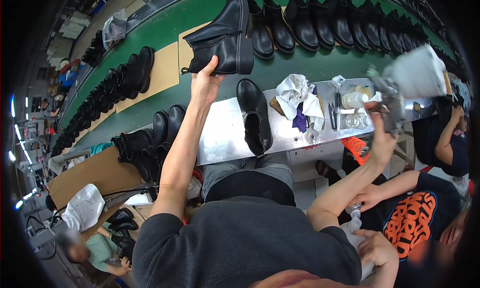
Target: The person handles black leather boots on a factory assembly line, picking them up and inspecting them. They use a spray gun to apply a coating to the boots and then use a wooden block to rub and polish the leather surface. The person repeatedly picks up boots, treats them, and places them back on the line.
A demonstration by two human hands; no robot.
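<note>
My left hand (205,84) is closed round the heel end of a black leather ankle boot (217,35) with a side zip, raised above the bench on its side. On the metal bench top (220,133) in front of me stands a second black boot (252,113), its opening toward me. Out to the right, my right hand (383,138) grips a spray gun (392,100) with a large whitish cup (417,72); motion blurs both. Its fingers wrap the handle, and the trigger cannot be made out.
Rows of black boots (305,23) line the green conveyor (170,20); more (142,143) stand left. White and purple cloths (300,98), pens (334,113) and clear bottles (355,120) lie on the bench. Close at right, a co-worker (425,208) holds a bottle (354,223).
</note>
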